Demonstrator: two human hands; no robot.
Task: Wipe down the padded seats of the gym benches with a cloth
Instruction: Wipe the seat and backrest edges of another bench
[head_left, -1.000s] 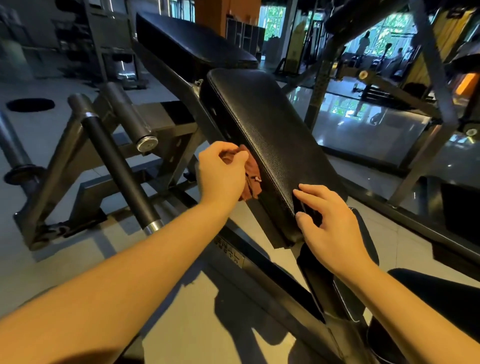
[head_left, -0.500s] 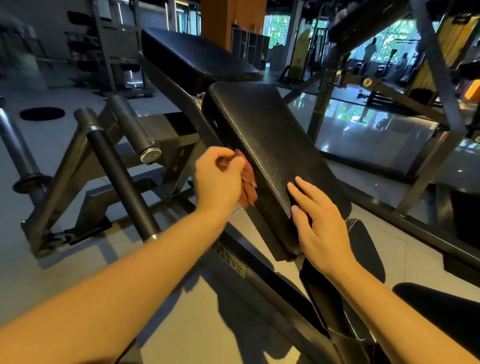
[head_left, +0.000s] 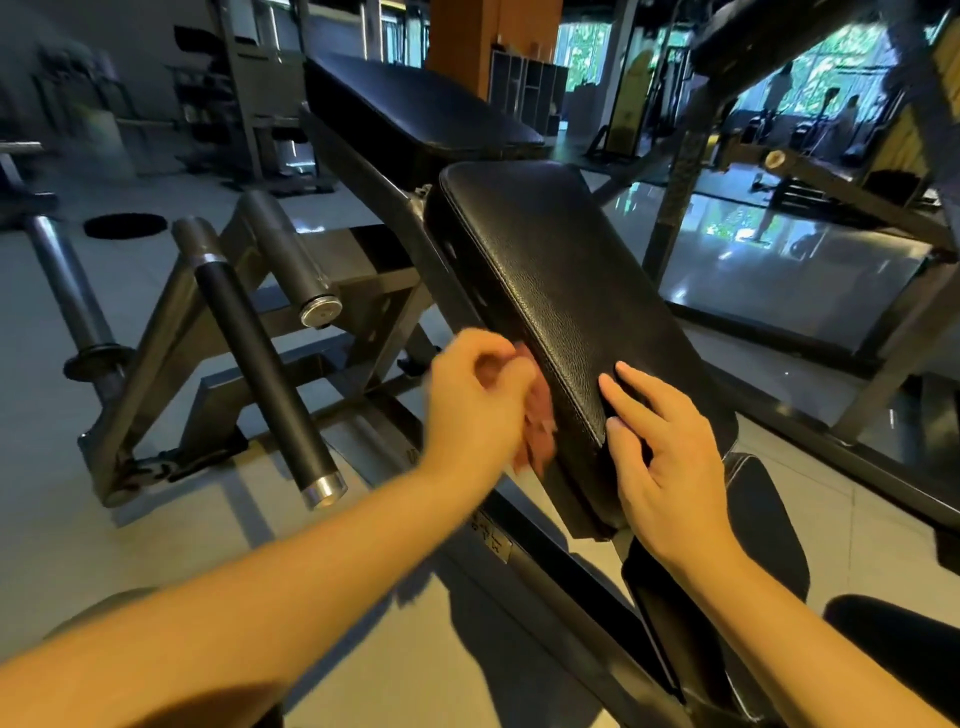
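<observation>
Fingers and thumb of the left hand (head_left: 475, 400) are curled round a bunched reddish-brown cloth (head_left: 537, 431), pressing it against the left side edge of the black padded seat (head_left: 561, 291). This hand is blurred, so the exact finger placement cannot be told. The right hand (head_left: 667, 462) holds nothing; its fingers are extended and slightly spread, resting on the lower end of the same seat, just beside the cloth. The seat is tilted, with its far end higher. A second black pad (head_left: 415, 109) lies beyond it on the same steel frame (head_left: 374, 291). A black-sleeved bar (head_left: 260, 364) slopes to the left, above the tiled floor (head_left: 156, 545).
</observation>
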